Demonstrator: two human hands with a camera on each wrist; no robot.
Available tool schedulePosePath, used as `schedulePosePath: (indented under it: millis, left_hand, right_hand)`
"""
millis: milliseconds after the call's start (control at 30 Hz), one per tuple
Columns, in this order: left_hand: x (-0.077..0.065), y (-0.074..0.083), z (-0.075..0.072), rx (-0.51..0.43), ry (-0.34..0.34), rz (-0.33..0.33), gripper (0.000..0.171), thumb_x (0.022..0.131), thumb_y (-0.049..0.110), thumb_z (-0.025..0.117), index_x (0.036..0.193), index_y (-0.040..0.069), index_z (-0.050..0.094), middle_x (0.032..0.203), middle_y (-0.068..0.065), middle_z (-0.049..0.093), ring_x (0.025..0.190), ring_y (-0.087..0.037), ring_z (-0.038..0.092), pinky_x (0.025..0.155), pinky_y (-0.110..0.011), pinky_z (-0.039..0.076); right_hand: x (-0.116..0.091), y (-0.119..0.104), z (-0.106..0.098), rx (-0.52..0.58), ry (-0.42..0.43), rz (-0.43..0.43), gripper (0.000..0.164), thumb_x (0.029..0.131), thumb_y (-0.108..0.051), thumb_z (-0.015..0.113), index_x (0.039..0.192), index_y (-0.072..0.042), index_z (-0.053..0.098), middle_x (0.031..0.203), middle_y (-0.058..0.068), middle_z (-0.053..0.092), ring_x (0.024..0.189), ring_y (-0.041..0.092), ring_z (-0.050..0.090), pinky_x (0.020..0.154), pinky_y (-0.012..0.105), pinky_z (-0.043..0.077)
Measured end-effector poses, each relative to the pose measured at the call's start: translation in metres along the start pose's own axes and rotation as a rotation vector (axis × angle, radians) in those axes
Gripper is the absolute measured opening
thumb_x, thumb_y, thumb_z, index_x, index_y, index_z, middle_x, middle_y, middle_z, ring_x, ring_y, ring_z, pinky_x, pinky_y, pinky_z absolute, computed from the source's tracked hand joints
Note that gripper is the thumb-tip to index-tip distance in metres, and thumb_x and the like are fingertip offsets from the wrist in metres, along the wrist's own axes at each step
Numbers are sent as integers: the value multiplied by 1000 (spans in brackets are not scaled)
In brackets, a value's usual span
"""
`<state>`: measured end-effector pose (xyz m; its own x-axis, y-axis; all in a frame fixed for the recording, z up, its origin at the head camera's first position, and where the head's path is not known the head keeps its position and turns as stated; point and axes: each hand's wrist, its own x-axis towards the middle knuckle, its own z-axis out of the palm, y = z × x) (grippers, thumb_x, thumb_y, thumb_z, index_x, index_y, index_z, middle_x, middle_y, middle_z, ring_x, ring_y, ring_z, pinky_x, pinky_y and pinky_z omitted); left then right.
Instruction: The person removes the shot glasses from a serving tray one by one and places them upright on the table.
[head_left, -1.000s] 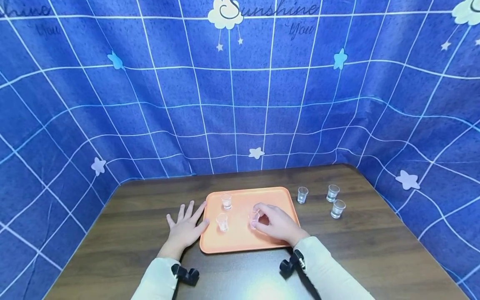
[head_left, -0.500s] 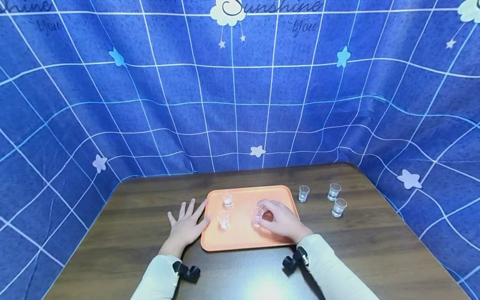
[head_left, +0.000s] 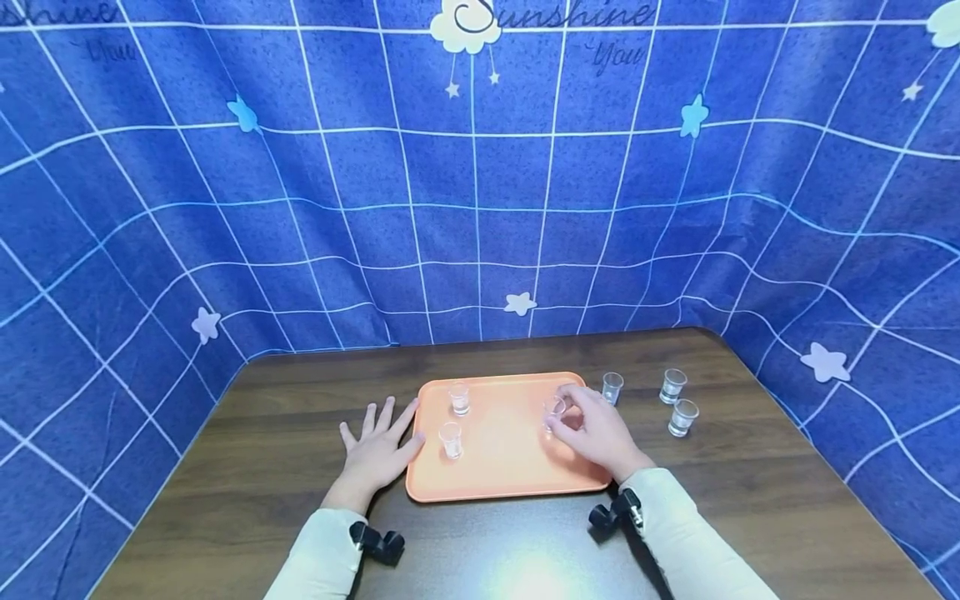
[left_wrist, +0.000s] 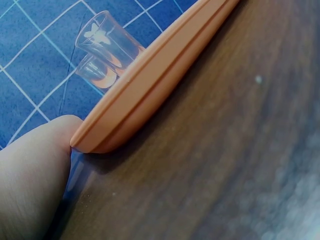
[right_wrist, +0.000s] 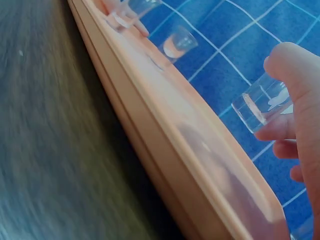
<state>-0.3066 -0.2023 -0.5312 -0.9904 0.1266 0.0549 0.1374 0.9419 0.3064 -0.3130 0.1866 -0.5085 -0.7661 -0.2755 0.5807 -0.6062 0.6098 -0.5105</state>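
My right hand pinches a small clear shot glass between thumb and fingers, above the right part of the orange tray. In the right wrist view the glass hangs clear of the tray surface. Two more shot glasses stand on the tray's left side, one at the back and one nearer. My left hand lies spread on the table at the tray's left edge. Its thumb touches the tray rim in the left wrist view.
Right of the tray, three clear shot glasses stand on the brown wooden table: one near the tray's back corner, partly behind my right hand, and two farther right. A blue patterned curtain surrounds the table.
My right hand has lifted the shot glass off the tray's middle and carried it to the right. The left hand stays at the tray's edge. The head view has shifted slightly.
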Motion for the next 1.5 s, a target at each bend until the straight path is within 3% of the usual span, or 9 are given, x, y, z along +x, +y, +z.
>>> schedulePosePath:
  millis: [367, 600, 800, 1067, 1500]
  left_hand:
    - [3, 5, -1, 6, 6, 5, 68, 101, 66, 38, 161, 36, 27, 168, -15, 16, 153, -47, 4, 106, -79, -13]
    - [2, 5, 0, 10, 6, 1, 68, 100, 66, 37, 161, 37, 27, 168, -15, 17, 153, -46, 5, 106, -79, -13]
    - [2, 3, 0, 6, 1, 5, 68, 101, 66, 36, 161, 36, 26, 168, -16, 15, 153, -47, 3, 105, -79, -14]
    - [1, 2, -1, 7, 2, 0, 67, 101, 65, 36, 161, 37, 24, 168, -16, 14, 152, -48, 3, 104, -79, -15]
    - [2, 0, 2, 4, -6, -3, 69, 101, 67, 34, 162, 37, 23, 169, -16, 13, 153, -48, 1, 104, -79, -16]
  right_hand:
    - [-11, 17, -16, -132, 116, -49, 38, 78, -27, 82, 108, -11, 66, 85, -3, 64, 76, 20, 59, 69, 36, 47]
    - [-17, 29, -23, -179, 174, -100, 38, 77, -27, 81, 106, -8, 66, 81, -2, 65, 82, 21, 61, 84, 43, 45]
    - [-23, 35, -31, -225, 232, -102, 34, 75, -31, 79, 98, -10, 65, 83, 2, 64, 90, 31, 60, 91, 49, 40]
    - [-27, 41, -41, -304, 225, -74, 38, 75, -33, 75, 100, -6, 65, 86, 6, 70, 90, 34, 62, 108, 59, 31]
    - [-34, 43, -52, -400, 194, 40, 34, 76, -31, 70, 99, -7, 67, 87, 7, 73, 97, 36, 65, 114, 64, 23]
